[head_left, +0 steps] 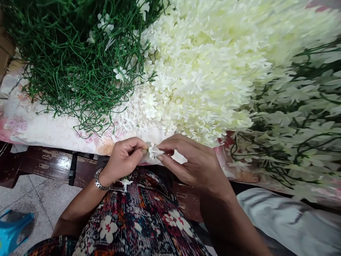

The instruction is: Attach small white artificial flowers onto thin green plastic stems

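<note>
Matt, probably plastic white flowers [213,67] and green stems [74,64] lie on printed cloth [39,124]; the wristband [98,180] is shiny metal.

Both hands meet at the near edge of the tabletop [39,128], which is covered by a flowered cloth. The left hand [125,156], with a metal watch [99,180] on its wrist, and the right hand [191,161] pinch a small white flower [153,151] between their fingertips. Behind them lies a big heap of cream-white petals [213,64], touching a tangle of green stems [71,60] to its left. To the right lie stems already bearing white flowers [295,117]. Another small white blossom [125,183] rests on the patterned lap below the left wrist. A blue sandal [13,227] lies on the floor at lower left.
</note>
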The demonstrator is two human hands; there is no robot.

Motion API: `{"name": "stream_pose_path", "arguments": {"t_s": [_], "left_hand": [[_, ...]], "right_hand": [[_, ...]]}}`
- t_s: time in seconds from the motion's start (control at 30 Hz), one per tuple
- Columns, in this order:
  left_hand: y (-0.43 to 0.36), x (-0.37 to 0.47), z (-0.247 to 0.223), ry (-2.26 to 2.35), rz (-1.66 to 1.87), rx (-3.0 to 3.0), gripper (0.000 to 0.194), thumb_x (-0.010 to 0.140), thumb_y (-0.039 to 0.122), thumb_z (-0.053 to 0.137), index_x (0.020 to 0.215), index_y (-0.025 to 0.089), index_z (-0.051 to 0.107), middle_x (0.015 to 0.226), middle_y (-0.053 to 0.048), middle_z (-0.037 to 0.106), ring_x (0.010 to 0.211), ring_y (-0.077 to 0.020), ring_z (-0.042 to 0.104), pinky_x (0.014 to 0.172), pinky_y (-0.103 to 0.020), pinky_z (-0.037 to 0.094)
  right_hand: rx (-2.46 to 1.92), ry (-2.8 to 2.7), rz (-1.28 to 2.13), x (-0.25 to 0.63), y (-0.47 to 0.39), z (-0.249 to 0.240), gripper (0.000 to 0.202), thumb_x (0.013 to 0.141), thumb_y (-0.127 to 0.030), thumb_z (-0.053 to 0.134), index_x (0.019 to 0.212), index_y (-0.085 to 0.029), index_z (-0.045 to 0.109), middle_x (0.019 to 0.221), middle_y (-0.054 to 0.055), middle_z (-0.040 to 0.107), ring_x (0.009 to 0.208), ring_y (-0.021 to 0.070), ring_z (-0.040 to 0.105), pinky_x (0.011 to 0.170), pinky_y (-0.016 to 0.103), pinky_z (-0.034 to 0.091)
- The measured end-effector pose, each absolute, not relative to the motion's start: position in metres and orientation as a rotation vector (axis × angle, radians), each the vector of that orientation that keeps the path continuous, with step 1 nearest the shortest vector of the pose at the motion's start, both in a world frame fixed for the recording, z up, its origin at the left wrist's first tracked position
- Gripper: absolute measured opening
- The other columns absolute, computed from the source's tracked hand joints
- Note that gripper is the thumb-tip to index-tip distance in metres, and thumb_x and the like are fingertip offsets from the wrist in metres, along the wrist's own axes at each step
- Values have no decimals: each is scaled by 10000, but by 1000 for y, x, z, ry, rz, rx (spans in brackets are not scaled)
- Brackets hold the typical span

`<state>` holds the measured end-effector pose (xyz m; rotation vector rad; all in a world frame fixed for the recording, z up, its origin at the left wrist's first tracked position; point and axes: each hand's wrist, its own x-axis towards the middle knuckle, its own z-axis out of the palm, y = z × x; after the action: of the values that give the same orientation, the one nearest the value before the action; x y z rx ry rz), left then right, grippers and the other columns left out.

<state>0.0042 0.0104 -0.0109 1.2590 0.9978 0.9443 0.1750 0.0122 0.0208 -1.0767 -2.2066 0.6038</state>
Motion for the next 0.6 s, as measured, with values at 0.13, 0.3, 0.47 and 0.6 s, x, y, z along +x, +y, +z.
{"name": "stream_pose_path", "arguments": {"t_s": [0.13, 0.3, 0.47, 0.6], "left_hand": [[14, -1, -7, 939, 894, 1108, 74, 711, 170, 521, 668, 119, 552, 580, 9, 502, 510, -57, 435, 467, -167, 342], [14, -1, 0, 946, 859, 1102, 80, 692, 184, 557, 646, 120, 569, 534, 20, 494, 472, -53, 401, 444, -165, 322], [14, -1, 2, 966, 837, 1138, 86, 683, 188, 565, 639, 115, 577, 580, -1, 525, 546, -73, 445, 506, -184, 364], [14, -1, 2, 953, 830, 1114, 90, 677, 185, 555, 634, 110, 581, 577, -1, 527, 542, -72, 453, 515, -185, 369]], "right_hand": [[-971, -2178, 461, 174, 13, 26, 279, 695, -94, 555, 962, -150, 493, 840, 61, 562, 787, 132, 531, 672, 266, 466], [-919, -2262, 436, 170, 16, 31, 264, 715, -113, 527, 976, -146, 498, 842, 62, 555, 794, 129, 521, 676, 253, 462], [-891, -2269, 475, 168, 17, 29, 228, 738, -117, 490, 963, -149, 507, 816, 60, 543, 767, 127, 508, 650, 262, 459], [-831, -2231, 513, 169, 17, 26, 160, 716, -85, 505, 866, -138, 523, 775, 54, 536, 729, 119, 498, 624, 247, 450]]}}
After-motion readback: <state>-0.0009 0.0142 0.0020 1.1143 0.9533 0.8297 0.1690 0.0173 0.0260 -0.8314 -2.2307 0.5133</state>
